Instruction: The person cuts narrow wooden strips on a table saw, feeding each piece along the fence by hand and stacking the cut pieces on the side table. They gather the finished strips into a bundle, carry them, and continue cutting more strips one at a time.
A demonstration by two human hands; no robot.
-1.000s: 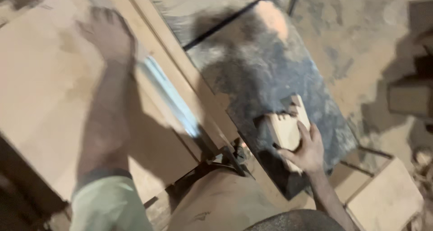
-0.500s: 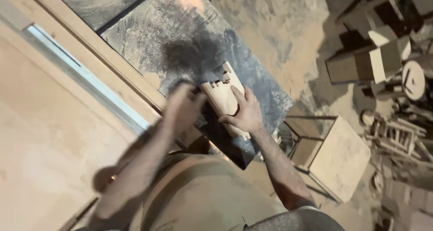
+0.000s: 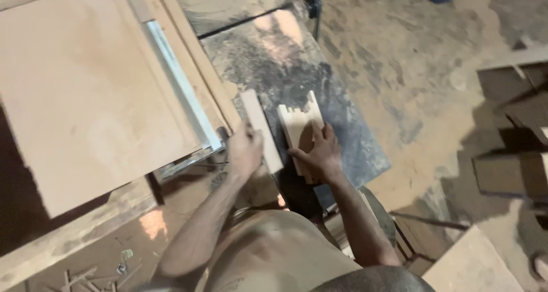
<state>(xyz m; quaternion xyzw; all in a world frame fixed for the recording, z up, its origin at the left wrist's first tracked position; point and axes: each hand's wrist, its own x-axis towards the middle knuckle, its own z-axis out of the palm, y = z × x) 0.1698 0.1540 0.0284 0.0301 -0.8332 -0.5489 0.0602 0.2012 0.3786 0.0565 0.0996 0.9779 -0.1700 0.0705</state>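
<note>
On the dark, dusty metal saw table (image 3: pixel 342 115) my left hand (image 3: pixel 244 150) grips a long pale wooden strip (image 3: pixel 258 121) near its lower end. Just to its right, my right hand (image 3: pixel 317 153) presses flat on a small pale wooden board (image 3: pixel 299 121) with notches cut in its far edge. The strip and the notched board lie side by side, a narrow gap between them. Both forearms reach forward from the bottom of the view.
A large plywood sheet (image 3: pixel 85 92) with a metal rail (image 3: pixel 181 92) along its edge lies to the left. Sawdust covers the floor (image 3: pixel 422 81) to the right. Dark wooden pieces (image 3: pixel 514 132) are stacked at the far right, and a plywood panel (image 3: pixel 474 263) lies at bottom right.
My left hand left the plywood sheet, came across to the saw table and took hold of the wooden strip. My right hand stayed on the notched board. The view swung about.
</note>
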